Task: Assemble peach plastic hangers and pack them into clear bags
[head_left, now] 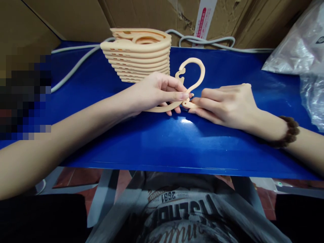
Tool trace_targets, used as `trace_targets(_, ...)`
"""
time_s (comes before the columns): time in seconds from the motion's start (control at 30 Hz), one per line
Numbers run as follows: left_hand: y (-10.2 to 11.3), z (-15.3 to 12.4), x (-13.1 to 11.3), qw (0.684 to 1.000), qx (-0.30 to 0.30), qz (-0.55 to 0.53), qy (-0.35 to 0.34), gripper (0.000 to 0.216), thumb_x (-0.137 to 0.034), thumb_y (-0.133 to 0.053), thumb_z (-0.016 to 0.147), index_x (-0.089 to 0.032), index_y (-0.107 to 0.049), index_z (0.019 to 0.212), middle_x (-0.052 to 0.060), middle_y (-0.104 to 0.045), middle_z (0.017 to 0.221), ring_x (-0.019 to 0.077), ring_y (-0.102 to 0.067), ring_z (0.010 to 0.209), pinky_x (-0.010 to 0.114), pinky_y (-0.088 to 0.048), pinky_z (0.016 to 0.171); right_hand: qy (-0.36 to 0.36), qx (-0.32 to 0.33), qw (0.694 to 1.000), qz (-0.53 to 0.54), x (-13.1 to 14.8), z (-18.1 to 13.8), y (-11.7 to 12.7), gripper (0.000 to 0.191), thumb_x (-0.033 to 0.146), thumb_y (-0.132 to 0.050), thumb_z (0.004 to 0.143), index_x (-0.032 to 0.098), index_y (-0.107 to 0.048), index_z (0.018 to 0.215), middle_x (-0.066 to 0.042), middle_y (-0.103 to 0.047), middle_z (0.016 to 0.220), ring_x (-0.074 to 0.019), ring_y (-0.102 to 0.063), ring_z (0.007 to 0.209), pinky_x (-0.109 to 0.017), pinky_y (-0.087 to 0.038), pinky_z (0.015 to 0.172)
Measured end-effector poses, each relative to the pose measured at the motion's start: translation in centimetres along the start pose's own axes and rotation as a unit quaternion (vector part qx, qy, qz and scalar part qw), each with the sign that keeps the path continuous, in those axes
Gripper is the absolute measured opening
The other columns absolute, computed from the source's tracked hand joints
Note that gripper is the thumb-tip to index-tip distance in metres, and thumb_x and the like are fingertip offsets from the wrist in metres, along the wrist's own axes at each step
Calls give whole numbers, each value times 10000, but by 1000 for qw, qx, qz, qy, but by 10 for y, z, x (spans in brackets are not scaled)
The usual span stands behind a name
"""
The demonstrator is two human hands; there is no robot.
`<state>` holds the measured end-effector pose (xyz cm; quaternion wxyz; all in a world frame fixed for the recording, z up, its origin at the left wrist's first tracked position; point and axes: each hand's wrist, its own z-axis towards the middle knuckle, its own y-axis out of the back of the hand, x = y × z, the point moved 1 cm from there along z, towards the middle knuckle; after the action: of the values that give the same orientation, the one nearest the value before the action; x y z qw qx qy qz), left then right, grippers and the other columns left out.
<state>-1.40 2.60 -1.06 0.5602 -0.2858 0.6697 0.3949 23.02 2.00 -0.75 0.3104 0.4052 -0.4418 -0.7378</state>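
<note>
Just in front of the stacked hangers (139, 57), over the blue table (152, 141), our left hand (160, 88) squeezes the beige plastic hanger (160, 109) below its hook (202, 71) and our right hand (227, 104) pinches the short arm piece (194, 105), which might slip or snap if we push too hard.

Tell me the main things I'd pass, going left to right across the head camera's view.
Stack of beige pieces → beige hanger hook → right hand → translucent plastic bag.
</note>
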Motion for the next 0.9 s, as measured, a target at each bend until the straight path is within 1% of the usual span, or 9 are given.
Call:
trace_targets(0.1, -1, -1, 3, 1000, 3, 5, 6, 260, -417, -895, 968, -165, -829, 966, 40, -806, 811, 200, -834, 786, 209, -663, 634, 15, 5, 1000, -2, -1, 2, 2, 600, 477, -296, 1217, 172, -772, 1014, -33, -651, 778, -135, -537, 665, -333, -330, 667)
trace_targets(0.3, 0, 1, 7, 1000, 4, -10, 24, 340, -512, -912, 931, -191, -855, 1029, 34, -816, 827, 206, -844, 805, 183, -650, 601, 14, 25, 999, -14, -5, 1, 1, 606, 465, -296, 1212, 168, -783, 1008, -48, -672, 818, -148, -559, 698, -338, -359, 689)
trace_targets(0.4, 2, 2, 8, 999, 0, -27, 32, 332, -500, -931, 904, -190, -853, 994, 41, -826, 840, 202, -843, 798, 176, -648, 588, 3, 22, 1000, -16, -8, -1, -1, 583, 473, -334, 1201, 165, -800, 1035, -55, -698, 849, -155, -562, 705, -345, -366, 701)
trace_targets(0.5, 3, 3, 8, 999, 2, -39, 31, 330, -489, -949, 886, -187, -847, 973, 54, -843, 905, 206, -846, 818, 174, -647, 577, -11, 2, 1000, -8, -12, -1, -2, 582, 490, -353, 1194, 166, -814, 1050, -55, -715, 854, -158, -550, 703, -351, -356, 700)
trace_targets(0.57, 3, 3, 9, 999, 7, -39, 27, 340, -496, -951, 886, -185, -844, 972, 57, -845, 928, 206, -848, 825, 170, -644, 570, -4, -15, 1000, -8, -13, 0, -2, 617, 502, -328, 1198, 169, -820, 1033, -58, -726, 854, -155, -531, 694, -357, -349, 689)
trace_targets(0.67, 3, 3, 9, 999, 13, -42, 23, 338, -487, -957, 882, -181, -844, 969, 52, -840, 926, 189, -837, 783, 155, -622, 545, 15, -31, 999, -19, -14, 1, 0, 649, 507, -307, 1207, 174, -825, 1001, -62, -738, 859, -155, -502, 685, -369, -347, 675)
trace_targets(0.8, 3, 3, 8, 999, 26, -33, 22, 327, -468, -957, 878, -184, -845, 996, 48, -848, 990, 179, -831, 769, 157, -621, 545, 5, -11, 1000, -23, -13, 0, 0, 617, 504, -318, 1210, 178, -813, 1041, -70, -737, 912, -168, -537, 737, -375, -367, 708)
trace_targets(0.9, 4, 2, 6, 999, 32, -15, 14, 315, -455, -945, 887, -179, -837, 997, 38, -843, 995, 174, -833, 770, 152, -621, 548, 5, -16, 1000, -16, -13, -2, -3, 616, 533, -306, 1206, 200, -796, 1037, -65, -726, 922, -175, -546, 749, -377, -375, 722)
